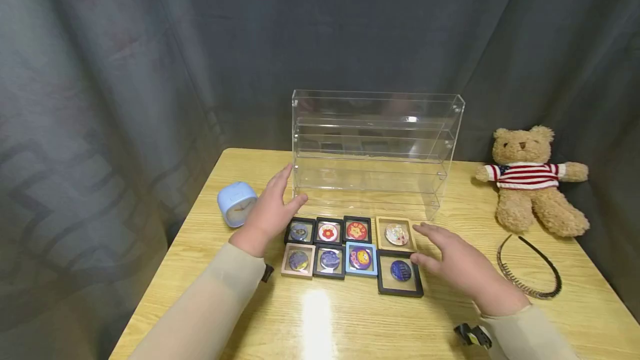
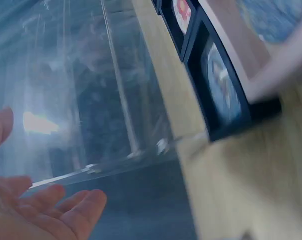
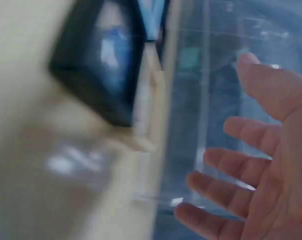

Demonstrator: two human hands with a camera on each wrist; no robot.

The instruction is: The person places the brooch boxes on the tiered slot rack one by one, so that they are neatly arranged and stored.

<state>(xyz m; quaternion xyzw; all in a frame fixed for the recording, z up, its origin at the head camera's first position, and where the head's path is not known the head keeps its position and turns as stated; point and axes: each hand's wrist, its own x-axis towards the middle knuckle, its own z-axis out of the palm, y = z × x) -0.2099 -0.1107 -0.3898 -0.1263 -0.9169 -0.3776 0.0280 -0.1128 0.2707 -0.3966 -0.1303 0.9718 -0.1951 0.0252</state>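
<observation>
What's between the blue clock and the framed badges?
In the head view, the person's left hand is between the clock and the badges.

The acrylic display case (image 1: 371, 146) is clear. Five badge frames (image 1: 400, 293) are black, with one pale pink frame (image 1: 298, 275), one light blue frame (image 1: 361, 273) and one light tan frame (image 1: 392, 219). The white badge (image 1: 328, 232) bears a red flower, the red badge (image 1: 356, 230) a yellow one; the purple badge (image 1: 360, 258) carries an orange figure. The teddy bear (image 1: 523, 201) is light brown, its sweater (image 1: 529, 175) striped red and white; the alarm clock (image 1: 235, 196) is pale blue, the sleeves (image 1: 202, 301) beige, the curtain (image 1: 350, 32) dark grey.
</observation>
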